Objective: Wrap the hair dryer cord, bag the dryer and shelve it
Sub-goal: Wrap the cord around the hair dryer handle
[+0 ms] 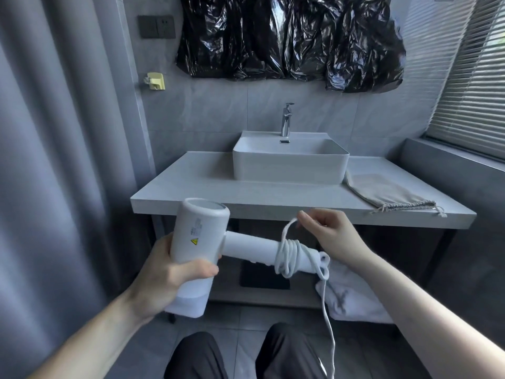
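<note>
The white hair dryer (pixel 199 236) is held up in the air in front of the counter (pixel 273 195), low in the view at about 7 o'clock. Its handle (pixel 251 247) sticks out sideways toward 3 o'clock. The white cord (pixel 288 254) is looped several times around the far end of the handle. One loose part of the cord hangs down toward 6 o'clock, past the person's dark trousers (pixel 289 354).

The left hand (pixel 166 272) grips the round body of the dryer, with fingers curled around it. The right hand (pixel 333 236) pinches a bit of cord between its fingertips, just above the loops.

A gray cloth bag (pixel 388 192) with a drawstring lies flat on the counter at 3 o'clock from the white sink (pixel 289 165). A shiny tap (pixel 286 120) stands behind the sink at 12 o'clock. Black plastic (pixel 289 36) covers the wall above it. A white towel (pixel 352 294) sits on the low shelf (pixel 262 298) under the counter. Window blinds (pixel 470 77) are at 2 o'clock.
</note>
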A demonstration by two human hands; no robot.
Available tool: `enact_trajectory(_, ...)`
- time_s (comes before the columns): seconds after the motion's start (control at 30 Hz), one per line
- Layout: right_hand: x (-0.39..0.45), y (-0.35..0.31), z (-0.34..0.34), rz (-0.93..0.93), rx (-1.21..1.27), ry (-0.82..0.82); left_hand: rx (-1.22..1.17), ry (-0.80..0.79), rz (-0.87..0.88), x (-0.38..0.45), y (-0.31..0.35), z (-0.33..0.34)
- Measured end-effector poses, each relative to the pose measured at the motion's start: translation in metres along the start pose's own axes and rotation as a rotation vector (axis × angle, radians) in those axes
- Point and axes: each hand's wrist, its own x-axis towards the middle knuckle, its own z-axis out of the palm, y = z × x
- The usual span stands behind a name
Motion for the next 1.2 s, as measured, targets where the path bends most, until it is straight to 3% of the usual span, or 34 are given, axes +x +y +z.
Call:
enact_trajectory(0.13,-0.02,0.01,0.014,0.045,0.167,-0.169,-0.132,0.002,-0.098,-0.003,-0.003,-0.001)
enact_trajectory(0.23,-0.04,0.013,0.033,0.109,0.158,-0.231,-0.223,-0.003,-0.151,-0.005,-0.009,0.004)
enact_trajectory(0.3,-0.053,0.009,0.048,0.182,0.205,-0.25,-0.283,0.047,-0.174,-0.002,-0.011,0.006)
enact_trajectory(0.4,-0.069,0.001,0.059,0.143,0.19,-0.301,-0.324,0.142,-0.211,0.004,-0.013,0.006)
enact_trajectory(0.57,-0.094,-0.014,0.054,0.019,0.014,-0.371,-0.278,0.273,-0.223,0.011,-0.019,0.0)
enact_trajectory(0.77,-0.11,-0.036,0.032,-0.116,-0.104,-0.399,-0.059,0.379,-0.22,0.012,-0.042,-0.006)
enact_trajectory(0.9,-0.109,-0.044,0.024,-0.139,-0.058,-0.313,0.043,0.337,-0.231,0.003,-0.059,0.002)
enact_trajectory(1.03,-0.098,-0.036,0.018,-0.099,-0.008,-0.199,0.177,0.18,-0.212,-0.016,-0.073,0.009)
enact_trajectory(1.2,-0.086,-0.011,0.021,0.012,0.041,-0.12,0.131,0.057,-0.279,-0.047,-0.077,0.02)
